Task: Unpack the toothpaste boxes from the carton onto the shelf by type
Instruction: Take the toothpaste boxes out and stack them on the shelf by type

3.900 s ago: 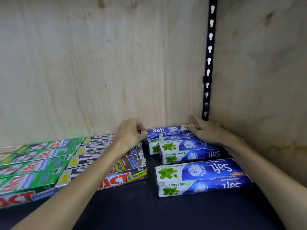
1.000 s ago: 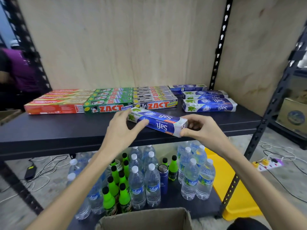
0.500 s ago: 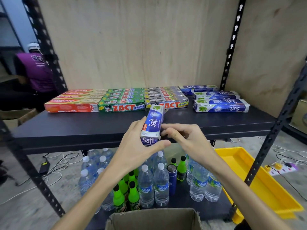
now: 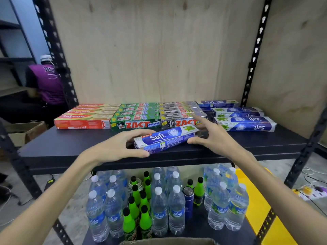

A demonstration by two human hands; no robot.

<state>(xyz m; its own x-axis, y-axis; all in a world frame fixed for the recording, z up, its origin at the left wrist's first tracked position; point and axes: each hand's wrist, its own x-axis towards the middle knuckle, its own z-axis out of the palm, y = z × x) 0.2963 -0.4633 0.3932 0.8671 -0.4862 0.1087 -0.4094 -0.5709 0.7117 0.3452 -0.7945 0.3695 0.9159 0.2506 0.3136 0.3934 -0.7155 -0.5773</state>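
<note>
I note Safi box (image 4: 166, 138) now lengthwise over front of shelf (image 4: 74, 147), brand face up; half second ago it stood end-on, pointing away. Left hand (image 4: 116, 147) grasps its left end, thumb below, fingers above. Right hand (image 4: 210, 137) pinches right end, index finger extended. Box not yet with Safi row (image 4: 244, 123) at right. Judgement: reorientation done; placement beside matching stock remains. Carton (image 4: 168, 242) at bottom edge, contents unseen.

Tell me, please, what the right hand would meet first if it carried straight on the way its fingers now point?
Probably the grey ZACT boxes: the right hand, at the end of the held Safi box, points its index finger up-left at them. Depth is unclear.
</note>
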